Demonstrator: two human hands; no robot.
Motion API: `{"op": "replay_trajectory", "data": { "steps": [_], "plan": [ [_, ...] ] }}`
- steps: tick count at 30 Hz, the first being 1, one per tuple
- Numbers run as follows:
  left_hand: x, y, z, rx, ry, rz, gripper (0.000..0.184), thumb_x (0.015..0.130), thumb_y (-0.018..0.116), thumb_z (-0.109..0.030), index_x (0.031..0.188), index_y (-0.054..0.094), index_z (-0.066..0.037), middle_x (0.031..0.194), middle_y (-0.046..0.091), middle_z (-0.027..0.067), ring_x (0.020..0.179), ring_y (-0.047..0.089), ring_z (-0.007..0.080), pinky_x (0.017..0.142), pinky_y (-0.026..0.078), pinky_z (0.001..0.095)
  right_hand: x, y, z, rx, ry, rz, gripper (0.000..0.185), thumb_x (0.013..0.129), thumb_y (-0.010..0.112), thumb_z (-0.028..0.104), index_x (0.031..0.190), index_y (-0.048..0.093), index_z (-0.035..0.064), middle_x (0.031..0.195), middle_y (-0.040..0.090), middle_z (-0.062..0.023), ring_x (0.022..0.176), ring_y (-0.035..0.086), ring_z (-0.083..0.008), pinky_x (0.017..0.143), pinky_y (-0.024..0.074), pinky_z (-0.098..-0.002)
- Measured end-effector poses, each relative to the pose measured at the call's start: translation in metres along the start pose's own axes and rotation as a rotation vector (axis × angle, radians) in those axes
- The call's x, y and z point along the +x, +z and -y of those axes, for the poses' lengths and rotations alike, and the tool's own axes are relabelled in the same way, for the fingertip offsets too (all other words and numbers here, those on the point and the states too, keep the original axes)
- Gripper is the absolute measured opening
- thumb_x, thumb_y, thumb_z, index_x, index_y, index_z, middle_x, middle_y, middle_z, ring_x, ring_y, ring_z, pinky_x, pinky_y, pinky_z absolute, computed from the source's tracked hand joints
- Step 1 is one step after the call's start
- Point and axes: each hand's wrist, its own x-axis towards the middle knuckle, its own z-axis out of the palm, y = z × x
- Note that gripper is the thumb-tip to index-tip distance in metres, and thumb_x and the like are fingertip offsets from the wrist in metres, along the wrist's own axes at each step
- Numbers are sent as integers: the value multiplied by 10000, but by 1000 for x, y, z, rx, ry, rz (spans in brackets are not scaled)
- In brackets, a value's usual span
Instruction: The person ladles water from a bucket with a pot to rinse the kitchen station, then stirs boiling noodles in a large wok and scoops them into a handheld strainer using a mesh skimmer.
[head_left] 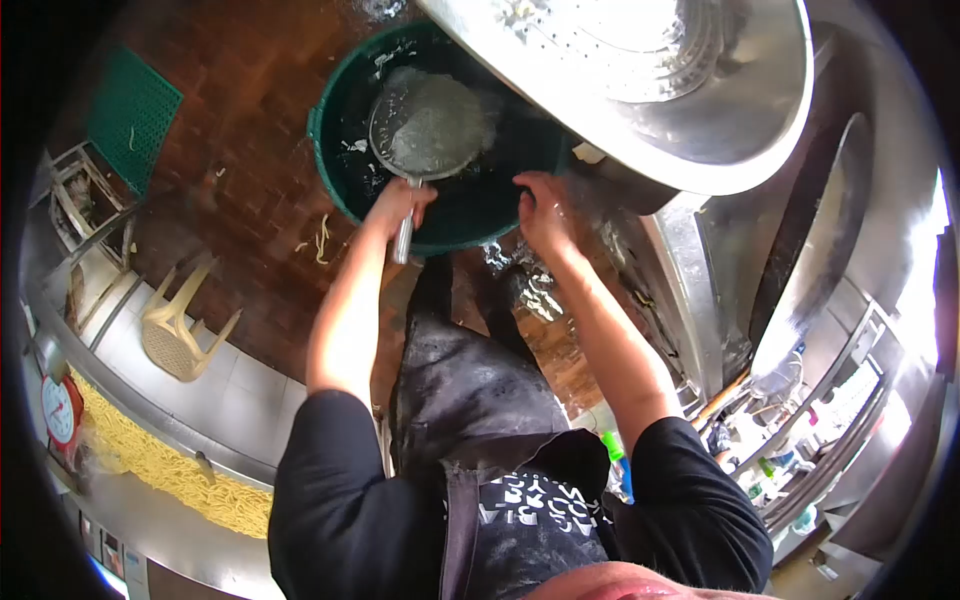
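Observation:
My left hand [399, 206] is closed round the metal handle of a round strainer [425, 125]. The strainer's mesh bowl lies over the inside of a large dark green tub [318, 150], with something pale and wet in it. My right hand [541, 212] is at the tub's near right rim, its fingers apart and nothing seen in them. Whether it touches the rim is hard to tell. Above and to the right of it hangs or stands a big shiny metal bowl [740, 130], tilted, with small bits inside.
Beige plastic chair [180, 330] at left; yellow noodles [180, 470] on a metal counter near a red dial scale [62, 410]. Green perforated crate [135, 120] at upper left. A large wok-like pan [815, 250] and cluttered shelf are at right. The tiled floor looks wet.

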Motion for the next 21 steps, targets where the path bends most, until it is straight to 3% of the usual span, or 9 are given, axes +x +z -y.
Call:
{"op": "replay_trajectory", "data": {
  "steps": [3,5,7,11,13,16,18,19,21],
  "plan": [
    [-95,19,-32,-106,92,-51,214,835,710,-141,745,526,-80,522,493,12,391,491,134,368,393,279,11,-28,47,156,-86,218,197,832,601,-6,1001,672,66,1057,662,-137,1028,609,-341,894,501,-416],
    [-156,29,-62,-143,98,-81,197,855,692,-165,781,535,-72,534,502,4,402,495,118,378,404,266,26,-42,84,251,-183,236,162,835,601,15,975,675,50,917,678,-129,905,653,-333,799,529,-404],
    [-221,43,-109,-162,151,-187,213,852,679,-111,961,523,-16,615,514,8,419,490,100,389,413,254,47,-61,130,325,-231,255,138,827,597,27,939,676,46,867,678,-129,841,663,-330,740,535,-412],
    [-313,55,-199,-99,345,-328,282,842,683,-107,1035,527,26,688,535,27,457,504,97,406,425,250,102,-83,207,294,-552,-10,26,765,596,8,779,606,27,736,602,-115,756,623,-315,706,518,-397],
    [-338,56,-240,13,395,-415,273,853,678,-102,1050,525,9,675,532,18,447,486,85,394,411,242,132,-82,234,266,-554,-140,49,740,610,6,766,587,41,814,603,-132,838,609,-331,741,505,-411],
    [-361,62,-291,160,510,-537,267,860,704,-154,1003,530,-9,708,536,16,459,484,82,401,419,243,185,-59,263,-8,-519,-472,221,764,607,67,983,616,36,1056,597,-194,1025,569,-377,843,486,-433],
    [-364,58,-318,339,527,-588,301,860,716,-194,1011,531,-11,710,526,13,472,487,80,413,423,238,213,-45,274,-71,-397,-467,235,769,608,76,1001,615,37,1061,600,-196,1025,575,-377,844,489,-435],
    [-366,58,-329,444,504,-626,377,848,711,-154,1129,539,29,773,597,71,503,529,101,466,454,264,220,-41,278,-74,-331,-408,242,772,609,80,1010,615,37,1063,601,-197,1025,577,-378,844,491,-436],
    [-368,69,-348,624,517,-697,398,841,715,-157,1138,544,45,791,612,99,520,539,113,509,465,290,232,-38,282,-61,-267,-323,256,777,609,88,1028,614,38,1068,604,-200,1025,582,-378,845,494,-439]
  ]
}}
